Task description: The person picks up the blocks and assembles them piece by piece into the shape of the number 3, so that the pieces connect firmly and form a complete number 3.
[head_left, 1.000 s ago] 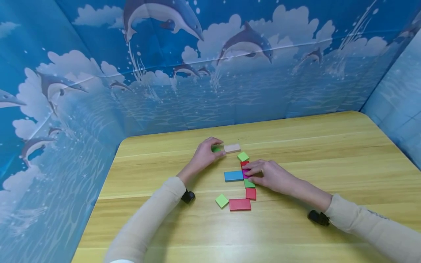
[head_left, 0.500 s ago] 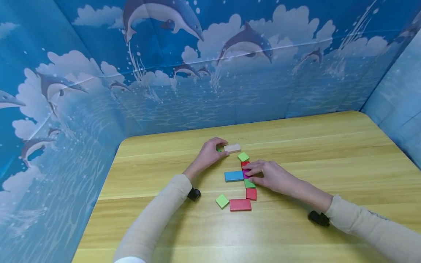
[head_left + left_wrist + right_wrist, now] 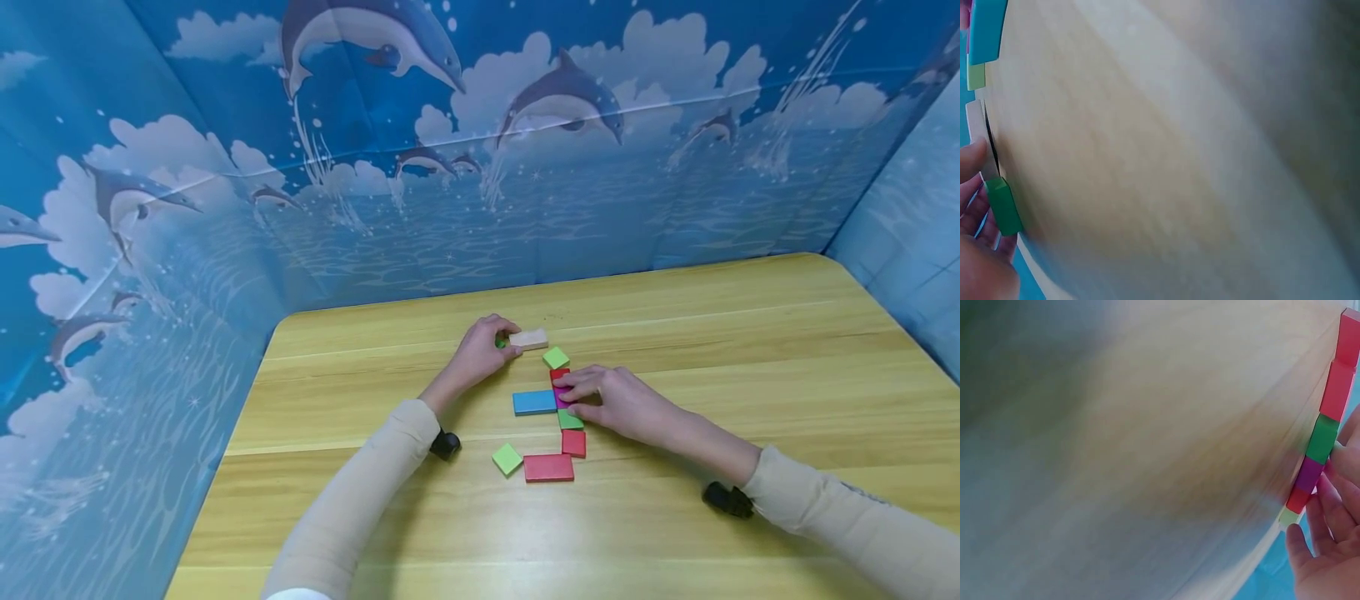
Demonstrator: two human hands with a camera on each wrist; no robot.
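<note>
My left hand curves its thumb and fingers round a small green block, whose end meets a pale wooden block. The thumb tip lies at the pale block's near side. Farther right, my right hand rests its fingertips on a magenta block and the red block behind it. Its thumb is beside a green block. These blocks run in a line on the table, with a light green block turned at an angle at the far end.
A blue rectangular block touches the line's left side. Nearer lie a red square block, a red rectangular block and a turned light green block. A dolphin-printed curtain borders the wooden table.
My left hand has moved slightly right, bringing the small green block up to the pale wooden block. My right hand has stayed in place.
</note>
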